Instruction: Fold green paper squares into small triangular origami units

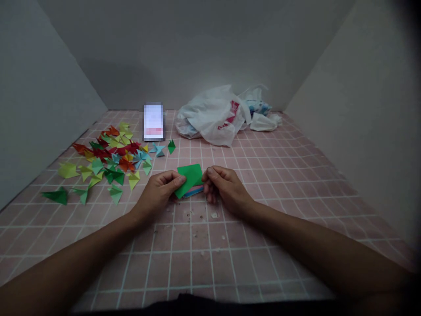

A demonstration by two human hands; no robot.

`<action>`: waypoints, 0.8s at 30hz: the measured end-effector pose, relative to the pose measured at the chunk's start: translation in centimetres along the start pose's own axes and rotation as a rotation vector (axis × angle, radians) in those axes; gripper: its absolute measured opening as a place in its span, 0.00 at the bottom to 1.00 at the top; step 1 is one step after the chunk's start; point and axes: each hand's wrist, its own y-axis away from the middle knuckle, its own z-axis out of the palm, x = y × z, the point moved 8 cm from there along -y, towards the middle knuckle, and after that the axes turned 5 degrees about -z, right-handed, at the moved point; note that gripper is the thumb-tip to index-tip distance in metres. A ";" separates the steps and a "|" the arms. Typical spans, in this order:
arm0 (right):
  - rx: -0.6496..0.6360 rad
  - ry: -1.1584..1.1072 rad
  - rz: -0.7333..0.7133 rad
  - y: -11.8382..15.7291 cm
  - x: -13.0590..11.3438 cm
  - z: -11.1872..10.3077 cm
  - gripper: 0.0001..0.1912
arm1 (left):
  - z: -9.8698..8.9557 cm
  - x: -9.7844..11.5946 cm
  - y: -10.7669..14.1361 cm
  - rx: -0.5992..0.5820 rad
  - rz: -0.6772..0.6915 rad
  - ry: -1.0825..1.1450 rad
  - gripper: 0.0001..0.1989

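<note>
A green sheet of origami paper [189,177] is held up in front of me, with a darker folded part towards its right side. My left hand [162,186] pinches its left edge between thumb and fingers. At the right edge, my right hand [225,186] is closed, thumb against forefinger, at the paper's corner; the exact contact is partly hidden. Below the green sheet, pink and blue edges of a small stack of coloured paper [194,191] show, mostly covered.
Many folded paper pieces [115,175] in red, orange, yellow, green and blue lie at the left. One green folded piece [171,146] lies apart. Behind stand a lit phone [153,121] and white plastic bags [213,114]. White scraps [214,215] dot the pink checked tablecloth [279,175].
</note>
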 end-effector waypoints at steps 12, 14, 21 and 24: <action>-0.119 -0.004 0.109 0.7 0.7 1.4 0.15 | 0.9 -0.6 0.1 -0.103 -0.066 0.032 0.15; -0.114 -0.050 0.113 0.7 0.7 1.3 0.17 | 1.0 -1.0 0.0 -0.110 -0.110 0.087 0.16; -0.130 -0.055 0.062 0.6 0.4 1.3 0.21 | 1.1 -1.2 -0.1 -0.112 -0.158 0.173 0.14; -0.140 -0.015 0.057 0.6 0.5 1.6 0.18 | 1.1 -1.3 -0.1 -0.126 -0.180 0.171 0.14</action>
